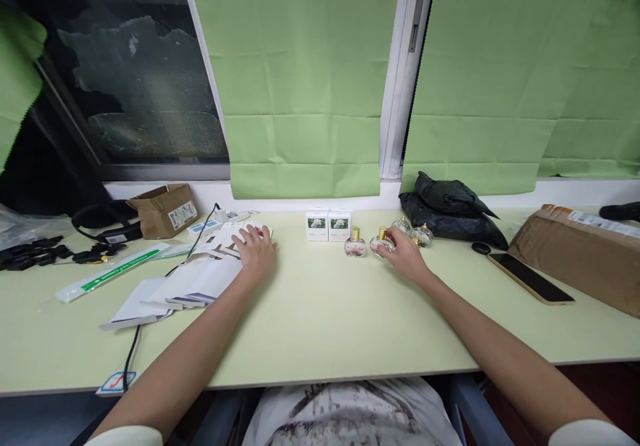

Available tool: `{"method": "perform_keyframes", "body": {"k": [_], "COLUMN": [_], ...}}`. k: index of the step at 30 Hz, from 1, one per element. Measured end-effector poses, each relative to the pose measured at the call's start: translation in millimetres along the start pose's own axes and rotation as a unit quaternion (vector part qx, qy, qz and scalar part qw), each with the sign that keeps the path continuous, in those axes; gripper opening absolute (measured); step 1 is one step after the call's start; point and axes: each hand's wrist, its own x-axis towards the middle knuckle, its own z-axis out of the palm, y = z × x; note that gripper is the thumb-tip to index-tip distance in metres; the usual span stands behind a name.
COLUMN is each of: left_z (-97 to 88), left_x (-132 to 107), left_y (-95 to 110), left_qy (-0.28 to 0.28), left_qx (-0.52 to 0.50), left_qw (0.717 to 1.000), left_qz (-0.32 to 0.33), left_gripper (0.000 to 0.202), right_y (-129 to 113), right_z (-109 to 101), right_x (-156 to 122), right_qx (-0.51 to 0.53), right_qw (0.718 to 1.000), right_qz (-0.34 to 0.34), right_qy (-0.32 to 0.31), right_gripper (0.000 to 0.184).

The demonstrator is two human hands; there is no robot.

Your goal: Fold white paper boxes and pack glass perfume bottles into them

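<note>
My right hand (407, 254) pinches a small glass perfume bottle (381, 241) by its gold cap, low over the table or resting on it; I cannot tell which. Just left of it stands another round perfume bottle (355, 245) with a pinkish body and gold top. A few more glass bottles (423, 235) are grouped behind and beside my right fingers, partly hidden. My left hand (256, 251) lies with fingers spread over the right end of a pile of flattened white cartons (200, 281). Two small white boxes (317, 226) with flower pictures stand side by side between my hands.
Behind the bottles lies a black plastic bag (450, 216). At right are a phone (531, 278) and a brown carton (580, 253). An opened cardboard box (165, 211), a green-striped packet (115, 271) and a black cable (131, 353) are at left.
</note>
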Motion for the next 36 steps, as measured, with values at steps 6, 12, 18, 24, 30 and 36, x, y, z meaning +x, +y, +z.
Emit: {"method": "perform_keyframes", "body": {"k": [6,12,18,24,30,36], "left_z": [8.4,-11.9,-25.3,-19.8,-28.9,-46.1], "left_x": [-3.5,-11.0,-9.7,-8.6,-8.3,-13.2], "left_y": [2.4,16.4,23.6,20.0,19.4,22.6], "left_qy": [-0.049,-0.089,-0.126,-0.155,-0.18,-0.177], "left_qx": [0.055,-0.054,-0.174,-0.196,-0.234,-0.302], "left_qw": [0.997,0.993,0.976,0.968,0.955,0.935], "left_qz": [-0.003,0.049,0.018,-0.005,0.02,0.047], "left_gripper": [0.071,0.069,0.063,0.087,0.096,0.078], "right_y": [14.5,14.0,12.6,8.2,4.9,-4.4], "right_z": [8.0,7.9,7.1,6.5,8.6,5.6], "right_x": [1.6,2.0,1.6,-0.8,-1.2,0.0], "right_qx": [-0.04,-0.043,-0.034,-0.029,0.01,0.028], "right_qw": [0.998,0.995,0.994,0.993,0.998,0.986], "right_qz": [0.054,0.079,0.087,0.096,0.058,-0.039], "right_qy": [-0.019,-0.049,-0.06,-0.068,0.017,0.162], "right_gripper": [0.028,0.028,0.028,0.036,0.052,0.044]}}
